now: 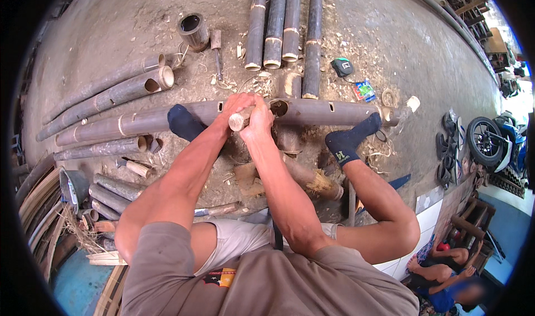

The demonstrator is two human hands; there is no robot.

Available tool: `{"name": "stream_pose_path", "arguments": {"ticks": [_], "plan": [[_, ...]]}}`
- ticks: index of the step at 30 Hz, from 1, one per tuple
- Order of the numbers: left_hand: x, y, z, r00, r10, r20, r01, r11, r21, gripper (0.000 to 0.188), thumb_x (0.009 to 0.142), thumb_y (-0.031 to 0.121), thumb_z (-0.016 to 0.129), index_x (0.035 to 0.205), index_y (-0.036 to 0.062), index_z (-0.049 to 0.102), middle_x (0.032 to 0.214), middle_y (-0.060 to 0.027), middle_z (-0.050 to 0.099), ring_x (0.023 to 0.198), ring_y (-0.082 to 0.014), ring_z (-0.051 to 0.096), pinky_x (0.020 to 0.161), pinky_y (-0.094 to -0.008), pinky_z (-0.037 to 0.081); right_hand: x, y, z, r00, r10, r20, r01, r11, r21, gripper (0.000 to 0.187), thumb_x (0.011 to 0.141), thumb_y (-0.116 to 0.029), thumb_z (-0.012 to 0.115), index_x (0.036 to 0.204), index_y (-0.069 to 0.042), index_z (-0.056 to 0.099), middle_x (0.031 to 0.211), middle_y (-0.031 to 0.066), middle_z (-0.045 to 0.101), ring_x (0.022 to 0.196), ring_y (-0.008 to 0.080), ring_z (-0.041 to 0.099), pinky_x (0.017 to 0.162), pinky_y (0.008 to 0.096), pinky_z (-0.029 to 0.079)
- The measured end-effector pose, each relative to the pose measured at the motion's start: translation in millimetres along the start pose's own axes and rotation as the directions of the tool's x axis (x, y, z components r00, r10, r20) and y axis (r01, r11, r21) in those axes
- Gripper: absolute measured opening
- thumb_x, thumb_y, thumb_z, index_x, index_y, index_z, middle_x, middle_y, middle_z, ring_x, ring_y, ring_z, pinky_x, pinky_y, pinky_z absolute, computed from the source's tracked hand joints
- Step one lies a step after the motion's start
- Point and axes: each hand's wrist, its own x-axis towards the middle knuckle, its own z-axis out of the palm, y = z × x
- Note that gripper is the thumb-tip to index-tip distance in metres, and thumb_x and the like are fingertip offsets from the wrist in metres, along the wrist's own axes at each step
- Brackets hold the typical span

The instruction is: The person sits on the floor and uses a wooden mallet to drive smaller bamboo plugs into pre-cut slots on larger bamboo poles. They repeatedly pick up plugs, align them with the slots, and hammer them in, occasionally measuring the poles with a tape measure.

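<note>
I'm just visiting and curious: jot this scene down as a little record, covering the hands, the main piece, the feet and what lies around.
Hands: left hand and right hand clasped together around a round-ended wooden piece; its other end is hidden
Main piece: long bamboo pole, lying crosswise, with cut openings
Feet: in dark socks, at the pole on either side of the hands
Beyond the pole: tape measure, colourful packet, four dark bamboo lengths

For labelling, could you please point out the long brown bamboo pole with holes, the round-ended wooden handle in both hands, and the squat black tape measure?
Long brown bamboo pole [306, 112], head view: wall between holes.
Round-ended wooden handle [240, 121], head view: end face.
Squat black tape measure [342, 67], head view: case.
</note>
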Motion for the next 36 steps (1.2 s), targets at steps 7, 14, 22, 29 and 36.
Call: {"name": "stream_pose_path", "arguments": {"ticks": [7,14,22,29,36], "plan": [[4,22,-28,0.985,0.014,0.174,-0.012,1.0,-0.01,0.092,0.059,0.074,0.088,0.114,0.0041,0.065,0.106,-0.0248,0.075,0.105,-0.0431,0.072,0.088,-0.054,0.057,-68,-66,-75,0.979,0.198,0.043,-0.173,0.928,-0.33,0.024,0.103,-0.032,0.071,0.107,-0.013,0.059,0.077,0.0038,0.06,0.064,0.0201,0.063,0.055,0.0385,0.055],[-17,40,-35,0.988,-0.089,0.123,0.069,0.985,0.158,0.094,0.065,0.072,0.088,0.126,0.0041,0.063,0.114,-0.021,0.073,0.111,-0.0411,0.07,0.093,-0.0524,0.055,-121,-186,-125,0.981,-0.096,0.168,0.071,-0.631,-0.773,0.052,0.09,-0.038,0.077,0.129,-0.008,0.059,0.116,0.0243,0.074,0.102,0.0444,0.074,0.089,0.0532,0.059],[-32,59,-13,0.984,0.017,-0.178,0.043,0.943,0.33,0.1,0.062,0.054,0.095,0.142,0.0086,0.055,0.114,-0.0108,0.063,0.111,-0.0303,0.062,0.095,-0.0462,0.047,-59,-188,-204,0.969,-0.17,0.178,-0.002,-0.729,-0.684,0.055,0.09,-0.032,0.076,0.14,-0.015,0.058,0.128,0.0227,0.067,0.121,0.0446,0.064,0.098,0.0561,0.055],[-7,34,-33,0.99,-0.12,-0.081,0.114,0.991,-0.067,0.075,0.086,0.073,0.069,0.116,0.0048,0.073,0.108,-0.021,0.074,0.107,-0.0411,0.07,0.09,-0.0549,0.053,-77,-166,-188,0.92,-0.235,0.315,0.053,-0.719,-0.693,0.059,0.092,-0.027,0.076,0.145,-0.01,0.057,0.133,0.0251,0.063,0.124,0.0468,0.059,0.099,0.0555,0.053],[54,-57,-23,0.601,-0.58,-0.551,0.503,0.809,-0.304,0.039,0.096,0.032,0.072,0.119,0.0016,0.064,0.114,-0.0252,0.069,0.108,-0.0462,0.068,0.091,-0.0565,0.055,-123,-145,-168,0.99,0.038,0.135,0.124,-0.691,-0.712,0.101,0.081,-0.068,0.08,0.156,-0.008,0.048,0.148,0.0276,0.057,0.136,0.0487,0.053,0.109,0.0554,0.048]]}}
